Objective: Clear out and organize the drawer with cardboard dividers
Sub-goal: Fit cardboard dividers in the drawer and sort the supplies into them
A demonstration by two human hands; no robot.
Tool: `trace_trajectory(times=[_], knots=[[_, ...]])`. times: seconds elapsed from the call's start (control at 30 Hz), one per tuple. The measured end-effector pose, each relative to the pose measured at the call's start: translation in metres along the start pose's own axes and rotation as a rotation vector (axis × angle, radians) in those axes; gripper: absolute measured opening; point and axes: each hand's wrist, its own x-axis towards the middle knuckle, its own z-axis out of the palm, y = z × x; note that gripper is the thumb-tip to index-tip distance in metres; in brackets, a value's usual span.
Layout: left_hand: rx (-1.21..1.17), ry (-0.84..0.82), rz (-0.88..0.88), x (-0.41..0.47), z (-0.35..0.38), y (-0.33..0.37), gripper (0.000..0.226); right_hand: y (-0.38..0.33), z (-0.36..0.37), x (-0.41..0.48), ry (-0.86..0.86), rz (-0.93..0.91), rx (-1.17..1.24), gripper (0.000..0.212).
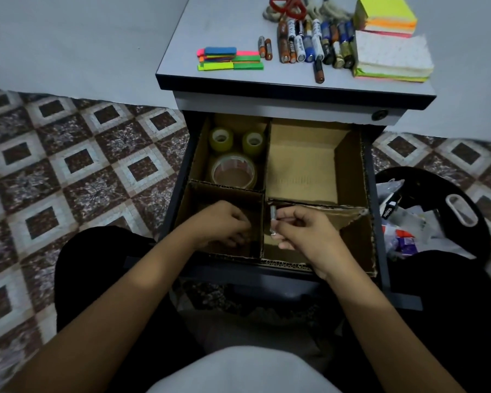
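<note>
Drawer [238, 275] stands pulled open under the counter [224, 24], and corrugated cardboard dividers [268, 154] split it into four bins. Glossy tape rolls [216, 147] fill the far-left bin, so sorting looks underway. The right hand [304, 234] has its fingers [288, 219] pinching a small silvery cylinder [273, 222], perhaps a battery, above the near-right bin. The left hand [224, 225] curls into the near-left bin, and I cannot tell whether it grips anything. Next, probably, come the smooth batteries [309, 43] on the counter.

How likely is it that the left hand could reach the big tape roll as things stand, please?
Probably yes. The left hand is in the near-left compartment; the big tape roll lies uncovered in the one just behind. Only a low cardboard divider stands between, and the hand could pass over it.
</note>
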Motion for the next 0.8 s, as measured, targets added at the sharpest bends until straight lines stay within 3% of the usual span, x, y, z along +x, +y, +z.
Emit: trace_trajectory(times=[0.17,0.43,0.57,0.7,0.8], knots=[[-0.401,0.066,0.129,-0.025,-0.007,0.010,0.018,-0.002,0.007,-0.001,0.013,-0.054,0.030,0.014],[-0.503,0.066,0.133,-0.024,0.003,0.012,0.005,-0.006,0.012,-0.007,0.017,-0.136,-0.098,0.006],[-0.447,0.075,0.090,-0.018,-0.002,0.009,0.004,-0.008,-0.004,-0.010,0.176,-0.310,-0.448,0.007],[-0.177,0.068,-0.021,-0.002,-0.006,0.000,0.009,-0.008,-0.037,-0.009,0.465,-0.537,-0.816,0.015],[-0.036,0.032,-0.067,0.007,-0.003,-0.004,0.008,0.004,-0.063,0.001,0.590,-0.557,-1.016,0.022]])
